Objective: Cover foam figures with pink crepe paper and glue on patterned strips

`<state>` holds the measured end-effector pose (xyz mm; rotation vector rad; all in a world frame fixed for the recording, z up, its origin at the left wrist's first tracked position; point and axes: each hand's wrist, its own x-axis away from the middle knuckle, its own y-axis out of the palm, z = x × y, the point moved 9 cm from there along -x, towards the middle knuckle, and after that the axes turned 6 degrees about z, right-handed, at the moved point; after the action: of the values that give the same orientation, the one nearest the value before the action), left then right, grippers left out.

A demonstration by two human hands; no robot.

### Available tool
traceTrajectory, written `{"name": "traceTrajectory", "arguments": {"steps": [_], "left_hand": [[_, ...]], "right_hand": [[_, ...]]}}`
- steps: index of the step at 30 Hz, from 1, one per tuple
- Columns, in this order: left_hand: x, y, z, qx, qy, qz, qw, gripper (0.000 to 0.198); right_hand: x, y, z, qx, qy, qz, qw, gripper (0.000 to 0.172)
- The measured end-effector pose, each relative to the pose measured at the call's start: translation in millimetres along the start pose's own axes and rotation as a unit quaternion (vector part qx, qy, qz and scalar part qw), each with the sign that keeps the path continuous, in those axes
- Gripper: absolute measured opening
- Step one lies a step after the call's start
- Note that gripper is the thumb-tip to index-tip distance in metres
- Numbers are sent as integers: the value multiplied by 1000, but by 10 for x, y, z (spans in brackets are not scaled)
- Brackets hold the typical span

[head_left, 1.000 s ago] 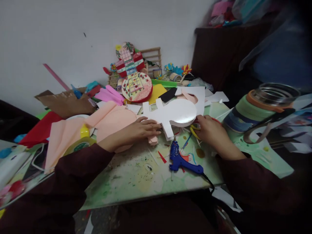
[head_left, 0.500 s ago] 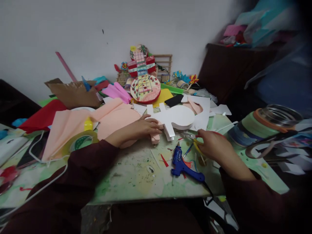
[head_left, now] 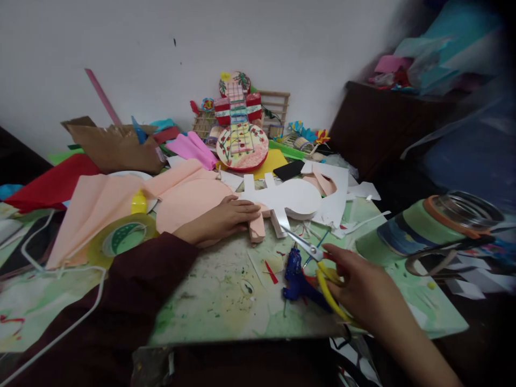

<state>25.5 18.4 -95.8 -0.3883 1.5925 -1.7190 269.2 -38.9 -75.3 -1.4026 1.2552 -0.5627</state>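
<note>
My left hand [head_left: 223, 219] rests palm down on the left end of a white card cut-out [head_left: 286, 199], a round shape with tabs, and on the peach foam [head_left: 189, 199] under it; its fingers are curled on the edge. My right hand [head_left: 358, 287] grips yellow-handled scissors [head_left: 318, 260] above the table's near right part, blades pointing up-left toward the cut-out and apart from it. A blue glue gun [head_left: 296, 274] lies just left of that hand.
A paint-stained board [head_left: 226, 290] covers the table. A tape roll [head_left: 121, 236] and yellow-capped bottle [head_left: 139, 203] sit left. Coloured foam sheets, cardboard and a decorated craft piece [head_left: 242, 145] crowd the back. A glass jar with bands [head_left: 435, 226] lies right, near a dark cabinet [head_left: 379, 129].
My right hand drew back from the cut-out toward the near edge, bringing the yellow scissors up with it. The left hand stayed on the cut-out. The view shifted slightly.
</note>
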Motion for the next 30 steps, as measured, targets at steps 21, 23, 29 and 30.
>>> {"name": "traceTrajectory", "arguments": {"steps": [21, 23, 29, 30], "left_hand": [[48, 13, -80, 36, -11, 59, 998, 36], [57, 33, -108, 37, -1, 63, 997, 40], [59, 39, -129, 29, 13, 67, 997, 38], [58, 38, -127, 27, 13, 67, 997, 37]], "right_hand": [[-302, 465, -663, 210, -67, -118, 968, 46], [-320, 500, -717, 225, -58, -122, 965, 46], [-305, 568, -809, 266, -32, -129, 955, 47], [-298, 578, -819, 271, -29, -131, 953, 47]]}}
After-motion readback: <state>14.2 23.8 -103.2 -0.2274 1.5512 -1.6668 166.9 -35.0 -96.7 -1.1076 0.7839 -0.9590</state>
